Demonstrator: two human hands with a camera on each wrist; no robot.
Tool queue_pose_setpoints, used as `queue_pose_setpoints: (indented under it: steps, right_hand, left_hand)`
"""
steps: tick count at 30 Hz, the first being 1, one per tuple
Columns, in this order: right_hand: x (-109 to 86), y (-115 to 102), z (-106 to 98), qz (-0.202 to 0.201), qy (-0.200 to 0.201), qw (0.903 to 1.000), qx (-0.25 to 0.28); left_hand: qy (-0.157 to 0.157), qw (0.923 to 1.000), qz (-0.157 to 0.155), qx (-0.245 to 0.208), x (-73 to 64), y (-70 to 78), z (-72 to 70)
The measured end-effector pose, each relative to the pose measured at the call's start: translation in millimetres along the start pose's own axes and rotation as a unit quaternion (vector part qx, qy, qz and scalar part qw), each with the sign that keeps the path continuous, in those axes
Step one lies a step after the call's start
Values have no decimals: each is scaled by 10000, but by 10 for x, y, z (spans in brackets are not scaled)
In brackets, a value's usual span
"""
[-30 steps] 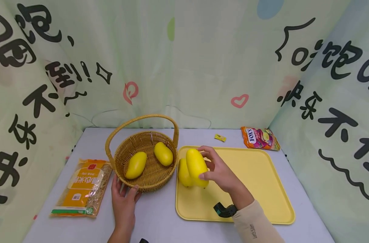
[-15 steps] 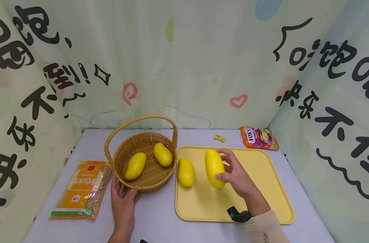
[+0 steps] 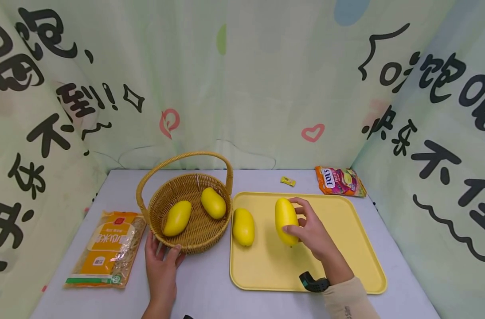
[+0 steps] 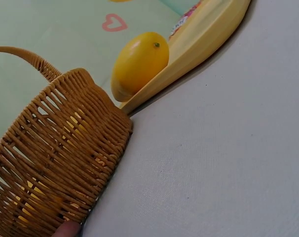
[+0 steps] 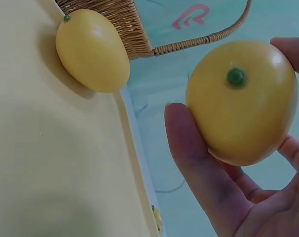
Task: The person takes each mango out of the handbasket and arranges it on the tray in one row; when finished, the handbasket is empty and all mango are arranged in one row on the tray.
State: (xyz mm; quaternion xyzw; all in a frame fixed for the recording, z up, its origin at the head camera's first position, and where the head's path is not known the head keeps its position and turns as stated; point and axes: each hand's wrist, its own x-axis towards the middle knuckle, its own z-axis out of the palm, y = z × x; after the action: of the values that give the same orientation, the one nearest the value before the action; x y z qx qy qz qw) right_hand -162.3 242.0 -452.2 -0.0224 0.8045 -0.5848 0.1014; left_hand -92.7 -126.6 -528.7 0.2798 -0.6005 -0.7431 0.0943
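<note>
My right hand (image 3: pixel 316 232) holds a yellow mango (image 3: pixel 285 221) above the yellow tray (image 3: pixel 306 274), thumb on one side and fingers on the other. In the right wrist view this mango (image 5: pixel 243 106) shows its green stem end. Another mango (image 3: pixel 243 227) lies at the tray's left end. Left of the tray stands a brown wicker basket (image 3: pixel 198 243) with a tall handle; two mangoes, one at the left (image 3: pixel 177 218) and one at the right (image 3: pixel 213 203), lie inside. My left hand (image 3: pixel 161 268) rests against the basket's near outer wall, its fingertips partly hidden.
A packet of grain (image 3: pixel 107 250) lies left of the basket. Behind the tray are a small yellow sachet (image 3: pixel 288 181) and a purple-orange FOX'S candy bag (image 3: pixel 340 181). Printed curtains (image 3: pixel 242 88) enclose the table (image 3: pixel 210 283) at the back and sides.
My right hand has carried its mango rightward, away from the mango at the tray's left end, which now shows fully. My left hand stays at the basket.
</note>
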Motion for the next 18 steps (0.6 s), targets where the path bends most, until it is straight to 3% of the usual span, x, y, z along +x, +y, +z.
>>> queue_pose_setpoints:
  steps: [11,18]
  right_hand:
    - [68,-10,101,260,299,9953,-885]
    - [137,24,172,102,406,9878,-1498]
  left_hand:
    - [-7,10000,-3,-22,-7,-6,-2]
    - [-24,10000,20,-60,-4,-7,-3]
